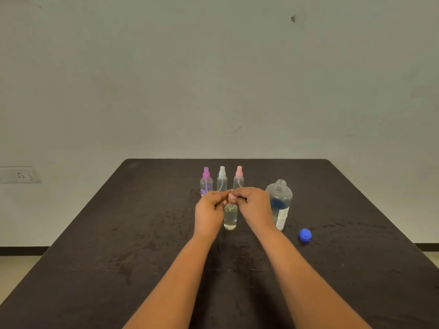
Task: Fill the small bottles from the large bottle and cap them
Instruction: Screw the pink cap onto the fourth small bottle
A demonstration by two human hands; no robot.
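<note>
A small clear bottle [230, 216] holding liquid stands upright at the middle of the dark table [118, 233]. Its pink spray cap [231, 198] sits at its neck, pinched from both sides. My left hand [209, 210] holds the cap and neck from the left. My right hand [255, 205] grips the cap from the right. Behind them stand three capped small bottles: purple cap [206, 181], white cap [222, 178], pink cap [238, 178]. The large clear bottle [280, 203] stands uncapped to the right, partly behind my right hand. Its blue cap [305, 235] lies on the table.
A plain wall rises behind the table. A wall socket [19, 175] is at the far left. The table's edges run off to the left and right near the bottom of the view.
</note>
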